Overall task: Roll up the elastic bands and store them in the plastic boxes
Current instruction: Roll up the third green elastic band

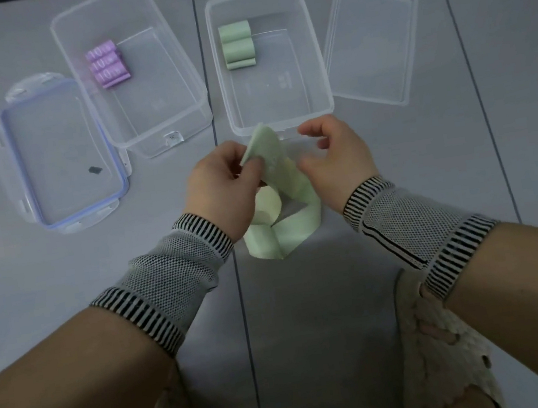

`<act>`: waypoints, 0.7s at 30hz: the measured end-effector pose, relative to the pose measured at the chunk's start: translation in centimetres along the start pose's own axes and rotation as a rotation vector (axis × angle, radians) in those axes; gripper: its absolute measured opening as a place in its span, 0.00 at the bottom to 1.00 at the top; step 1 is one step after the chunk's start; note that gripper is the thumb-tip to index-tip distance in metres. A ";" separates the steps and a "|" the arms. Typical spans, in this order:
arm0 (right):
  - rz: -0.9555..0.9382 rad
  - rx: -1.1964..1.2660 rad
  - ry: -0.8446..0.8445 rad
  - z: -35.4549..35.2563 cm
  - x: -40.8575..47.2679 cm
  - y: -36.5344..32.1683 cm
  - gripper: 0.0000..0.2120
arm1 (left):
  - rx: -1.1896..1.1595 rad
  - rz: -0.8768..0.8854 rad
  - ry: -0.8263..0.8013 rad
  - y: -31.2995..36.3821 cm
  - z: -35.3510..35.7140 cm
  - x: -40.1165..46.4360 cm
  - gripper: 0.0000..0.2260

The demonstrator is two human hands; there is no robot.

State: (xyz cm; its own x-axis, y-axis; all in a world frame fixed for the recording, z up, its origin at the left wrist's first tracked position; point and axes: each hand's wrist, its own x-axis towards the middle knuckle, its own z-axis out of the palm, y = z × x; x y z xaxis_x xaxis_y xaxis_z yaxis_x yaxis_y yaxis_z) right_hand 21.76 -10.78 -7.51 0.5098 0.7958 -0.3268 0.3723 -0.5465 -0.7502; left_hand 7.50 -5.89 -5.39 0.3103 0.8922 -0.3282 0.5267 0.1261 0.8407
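From the head camera I see my left hand pinching the upper end of a loose green elastic band, its fingers curled on it. My right hand touches the band's other edge, fingers loosely bent. The band hangs just before the right plastic box, which holds green rolls; the left plastic box holds purple rolls.

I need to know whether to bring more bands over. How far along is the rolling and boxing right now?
Done: three purple rolls sit in the left box, three green rolls in the right box. In hand: the left hand pinches the end of a green band that is not yet rolled, its loops on the floor; the right hand is beside it. Left: rolling and storing it. Both lids are off.
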 end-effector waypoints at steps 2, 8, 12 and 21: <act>0.023 -0.186 -0.049 0.4 0.0 0.8 0.24 | -0.096 -0.023 -0.016 0.3 -0.2 -0.2 0.07; 0.077 -0.197 -0.056 0.5 0.2 1.2 0.11 | -0.386 -0.091 -0.029 1.1 -1.2 -0.5 0.07; -0.067 0.028 0.078 0.0 -0.4 -0.2 0.10 | -0.468 -0.106 -0.075 1.8 -1.6 -0.7 0.07; -0.339 -0.142 0.012 2.0 -2.2 0.9 0.16 | -0.503 -0.119 -0.018 2.3 -1.5 -0.6 0.07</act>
State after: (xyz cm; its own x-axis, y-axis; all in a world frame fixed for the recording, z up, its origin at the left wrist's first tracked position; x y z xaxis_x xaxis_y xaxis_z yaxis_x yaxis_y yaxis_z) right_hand 19.43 -12.46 -8.59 0.3479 0.9352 -0.0653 0.6253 -0.2834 -0.7271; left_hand 7.37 -5.48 -2.65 0.2872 0.8519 -0.4380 0.1152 0.4232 0.8987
